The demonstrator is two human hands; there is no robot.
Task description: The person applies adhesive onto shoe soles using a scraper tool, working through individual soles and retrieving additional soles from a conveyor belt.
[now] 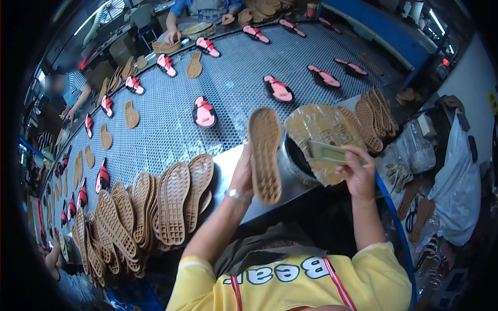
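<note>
My left hand [243,173] grips a brown shoe sole [265,150] from its left side. The sole stands upright in front of me, its bumpy, rimmed face turned to me. In my right hand [359,172] is a flat pale green brush-like tool [328,152]; its working end cannot be made out. The tool is over a dark round tub [296,161]. A tan, tape-covered board [324,122] lies across part of that tub. Stacked brown soles [173,199] stand at the near left, and another stack [369,120] lies right of the board.
Pink-and-black sandals [278,89] and loose soles [194,65] are spread over the mesh conveyor [233,72]. Other people work along its far and left sides. A white plastic sheet [456,181] and a blue hose [397,217] are at my right.
</note>
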